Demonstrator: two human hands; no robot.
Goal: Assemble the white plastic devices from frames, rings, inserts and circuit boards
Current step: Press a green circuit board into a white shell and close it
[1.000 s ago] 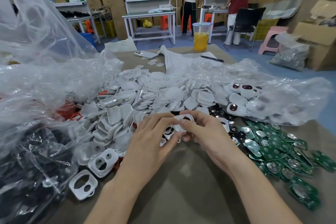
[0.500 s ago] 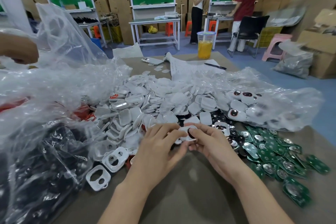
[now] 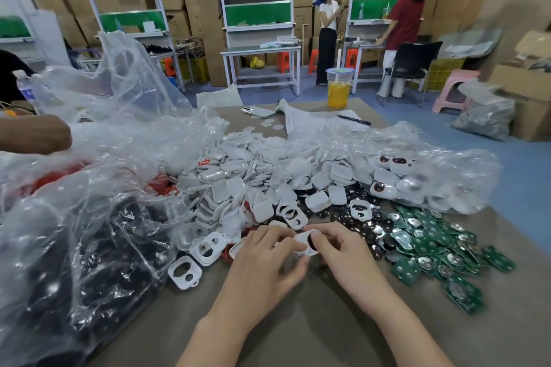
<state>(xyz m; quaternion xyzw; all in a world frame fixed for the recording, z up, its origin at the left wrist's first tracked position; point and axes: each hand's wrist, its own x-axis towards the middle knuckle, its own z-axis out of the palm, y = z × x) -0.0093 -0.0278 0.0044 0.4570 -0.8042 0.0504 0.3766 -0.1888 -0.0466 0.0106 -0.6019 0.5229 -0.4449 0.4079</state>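
Note:
Both my hands meet over a small white plastic frame (image 3: 304,243) just above the brown table. My left hand (image 3: 268,259) pinches its left side with thumb and fingers. My right hand (image 3: 343,250) grips its right side, where a dark round insert shows in the opening. Behind them lies a big heap of white shells (image 3: 253,176). Loose white frames (image 3: 208,247) with two holes lie to the left. Green circuit boards (image 3: 432,241) spread out on the right, with black round inserts (image 3: 343,211) beside them.
A clear bag of black parts (image 3: 89,262) bulges at the left; a clear bag with finished devices (image 3: 417,176) lies at the right. Another person's arm (image 3: 32,134) reaches in at far left. A drink cup (image 3: 339,89), phone (image 3: 258,112) and pen stand at the far edge.
My head has tilted up, so hands and piles sit lower in view. Both hands keep working the same white frame; another person's arm has come in at the left.

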